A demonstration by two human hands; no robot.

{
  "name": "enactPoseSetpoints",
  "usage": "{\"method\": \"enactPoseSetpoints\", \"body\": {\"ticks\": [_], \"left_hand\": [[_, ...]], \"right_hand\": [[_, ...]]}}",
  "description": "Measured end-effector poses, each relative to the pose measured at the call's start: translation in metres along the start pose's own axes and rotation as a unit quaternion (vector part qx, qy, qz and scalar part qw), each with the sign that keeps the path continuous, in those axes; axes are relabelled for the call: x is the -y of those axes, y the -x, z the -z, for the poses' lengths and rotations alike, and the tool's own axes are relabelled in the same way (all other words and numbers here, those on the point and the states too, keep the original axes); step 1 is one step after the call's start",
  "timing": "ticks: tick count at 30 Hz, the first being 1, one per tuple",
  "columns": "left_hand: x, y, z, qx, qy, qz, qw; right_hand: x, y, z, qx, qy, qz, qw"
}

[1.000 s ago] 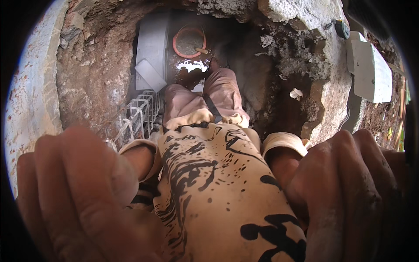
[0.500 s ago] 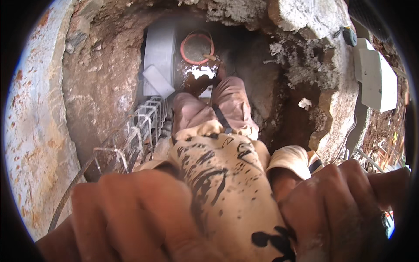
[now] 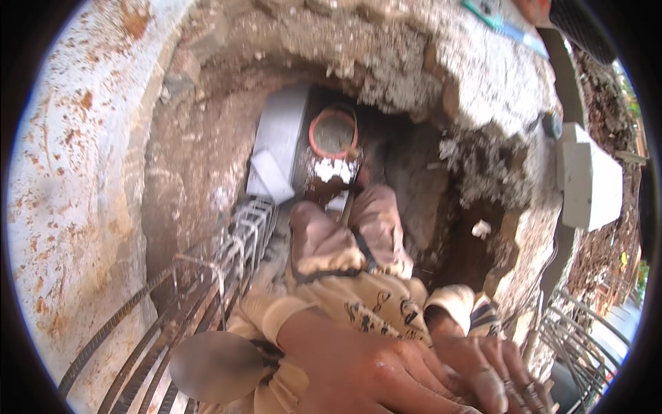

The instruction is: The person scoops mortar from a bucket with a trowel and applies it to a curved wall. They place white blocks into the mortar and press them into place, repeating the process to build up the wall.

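At the lower right, my left hand (image 3: 389,376) and my right hand (image 3: 491,369) are close together, touching or overlapping, in front of my tan, black-patterned shirt (image 3: 369,303). The left hand's fingers lie together and point toward the right hand; their tips are hidden. My right hand's fingers are curled. Whatever either hand grips, if anything, cannot be made out. Beyond my knees, an orange-rimmed bucket (image 3: 314,141) with grey contents stands in the pit beside a long grey board (image 3: 281,121). A small pale slab (image 3: 271,177) leans at the board's near end.
A steel rebar cage (image 3: 245,238) rises at my left, its long bars bending toward the lower edge. Rough earth and concrete walls (image 3: 200,145) enclose the pit. On the right ledge are a white box-like piece (image 3: 589,176) and a tape measure (image 3: 550,125). More rebar (image 3: 579,341) lies lower right.
My hands, apart and closed at the lower left and right before, have come together at the lower right. The view has shifted, so the pit sits lower and further right.
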State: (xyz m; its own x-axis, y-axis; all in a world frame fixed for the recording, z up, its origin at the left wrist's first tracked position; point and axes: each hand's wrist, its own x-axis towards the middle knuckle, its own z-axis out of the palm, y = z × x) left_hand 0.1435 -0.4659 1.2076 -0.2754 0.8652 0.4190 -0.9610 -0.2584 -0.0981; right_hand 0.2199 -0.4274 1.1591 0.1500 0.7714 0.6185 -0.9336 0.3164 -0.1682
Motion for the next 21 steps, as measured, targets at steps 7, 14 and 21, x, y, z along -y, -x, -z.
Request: {"method": "enactPoseSetpoints", "body": {"ticks": [7, 14, 21], "left_hand": [[-0.009, 0.004, -0.014, 0.029, 0.009, 0.017, 0.999], [0.007, 0.018, 0.05, 0.251, -0.103, -0.066, 0.96], [-0.011, -0.012, 0.069, 0.374, -0.277, -0.023, 0.885]], "right_hand": [[0.007, 0.006, -0.012, -0.005, -0.065, 0.058, 0.996], [0.03, -0.001, 0.015, -0.035, 0.011, 0.022, 0.999], [0.041, -0.013, 0.071, -0.021, 0.229, -0.15, 0.962]]}}
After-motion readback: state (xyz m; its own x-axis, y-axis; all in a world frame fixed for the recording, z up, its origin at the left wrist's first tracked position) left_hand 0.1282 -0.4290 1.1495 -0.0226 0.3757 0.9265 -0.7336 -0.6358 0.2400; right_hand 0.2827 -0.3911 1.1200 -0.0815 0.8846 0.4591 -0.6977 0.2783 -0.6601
